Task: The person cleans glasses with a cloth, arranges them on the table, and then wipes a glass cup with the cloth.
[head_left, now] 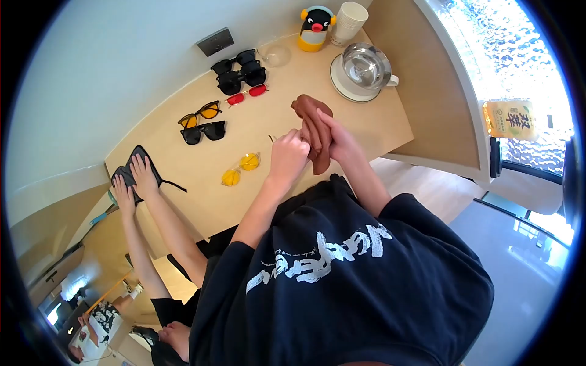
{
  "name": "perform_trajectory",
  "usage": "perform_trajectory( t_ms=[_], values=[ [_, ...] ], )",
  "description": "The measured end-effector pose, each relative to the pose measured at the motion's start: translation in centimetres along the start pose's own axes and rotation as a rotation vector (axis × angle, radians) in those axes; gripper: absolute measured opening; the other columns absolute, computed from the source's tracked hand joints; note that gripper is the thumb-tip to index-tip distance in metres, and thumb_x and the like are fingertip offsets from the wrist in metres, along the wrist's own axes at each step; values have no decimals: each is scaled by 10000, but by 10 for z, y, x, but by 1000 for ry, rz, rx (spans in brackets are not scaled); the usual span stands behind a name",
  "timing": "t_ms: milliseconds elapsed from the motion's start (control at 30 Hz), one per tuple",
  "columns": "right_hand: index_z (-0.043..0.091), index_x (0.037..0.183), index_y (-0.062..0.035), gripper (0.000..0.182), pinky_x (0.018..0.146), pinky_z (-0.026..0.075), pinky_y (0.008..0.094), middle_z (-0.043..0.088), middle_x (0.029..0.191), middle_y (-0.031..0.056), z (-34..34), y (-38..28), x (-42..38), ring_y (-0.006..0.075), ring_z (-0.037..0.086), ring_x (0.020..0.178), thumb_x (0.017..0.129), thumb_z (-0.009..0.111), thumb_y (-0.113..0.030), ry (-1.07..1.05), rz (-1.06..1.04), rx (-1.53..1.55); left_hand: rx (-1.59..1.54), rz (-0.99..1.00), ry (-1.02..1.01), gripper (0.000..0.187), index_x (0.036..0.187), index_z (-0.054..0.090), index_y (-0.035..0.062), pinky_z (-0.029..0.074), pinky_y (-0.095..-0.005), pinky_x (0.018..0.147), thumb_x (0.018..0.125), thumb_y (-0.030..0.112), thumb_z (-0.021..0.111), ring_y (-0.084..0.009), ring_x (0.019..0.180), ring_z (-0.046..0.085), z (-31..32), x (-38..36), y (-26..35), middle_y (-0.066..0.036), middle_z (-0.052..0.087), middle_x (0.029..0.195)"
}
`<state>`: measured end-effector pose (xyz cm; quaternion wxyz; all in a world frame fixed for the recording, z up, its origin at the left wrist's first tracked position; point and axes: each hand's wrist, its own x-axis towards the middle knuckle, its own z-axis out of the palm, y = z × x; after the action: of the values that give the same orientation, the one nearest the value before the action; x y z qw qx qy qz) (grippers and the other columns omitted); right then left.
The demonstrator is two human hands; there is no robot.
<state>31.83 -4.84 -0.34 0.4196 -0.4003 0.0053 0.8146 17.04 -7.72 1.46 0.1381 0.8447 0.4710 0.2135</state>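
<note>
A soft, folded brown leather-like pouch (316,131) is held between my two hands over the table's front part. My right hand (340,139) grips its right side, thumb along the folds. My left hand (289,155) is closed in a fist against its left side. A thin dark tip (272,139) sticks out beside my left fist; what it belongs to is hidden. Nearest on the table are yellow-lensed round glasses (240,169), left of my left forearm. Farther back lie red-lensed glasses (247,94), black sunglasses (203,132) and orange-lensed glasses (200,114).
More black sunglasses (242,77) lie near the wall. A metal bowl (366,66) on a white dish, a penguin figure (315,28) and a white cup (350,22) stand at the back right. On the left, another person's hands (144,174) rest on a black case (141,155).
</note>
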Motion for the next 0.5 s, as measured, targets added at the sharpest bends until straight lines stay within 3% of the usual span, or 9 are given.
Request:
perform_trajectory(
  t_ms=[167, 267, 333, 500],
  values=[
    [452, 1220, -25, 429, 879, 448, 318, 560, 1121, 98, 2, 20, -11, 189, 550, 1020, 890, 548, -282, -103, 24, -68, -75, -47, 217, 196, 728, 600, 15, 481, -357, 566, 560, 59, 690, -272, 678, 592, 8, -3, -9, -107, 578, 732],
    [454, 1215, -18, 429, 874, 451, 316, 559, 1119, 109, -1, 13, -13, 189, 552, 1017, 890, 550, -282, -3, -58, -214, -92, -63, 95, 210, 769, 610, 7, 492, -331, 620, 566, 47, 649, -246, 740, 588, 2, -12, -2, -99, 580, 772],
    [444, 1218, 5, 446, 878, 454, 317, 554, 1126, 115, -7, 0, -14, 192, 557, 1014, 921, 482, -326, 12, -96, -203, -118, -66, 130, 219, 776, 603, 6, 489, -334, 626, 567, 45, 655, -245, 742, 586, 0, -10, 1, -98, 574, 767],
    [411, 1251, -2, 496, 897, 447, 317, 535, 1167, 128, -4, -18, -17, 207, 543, 1051, 931, 439, -380, -31, -129, -246, -196, -145, 254, 221, 760, 592, 7, 477, -343, 659, 560, 16, 686, -274, 777, 583, 3, -1, 14, -104, 598, 797]
  ],
)
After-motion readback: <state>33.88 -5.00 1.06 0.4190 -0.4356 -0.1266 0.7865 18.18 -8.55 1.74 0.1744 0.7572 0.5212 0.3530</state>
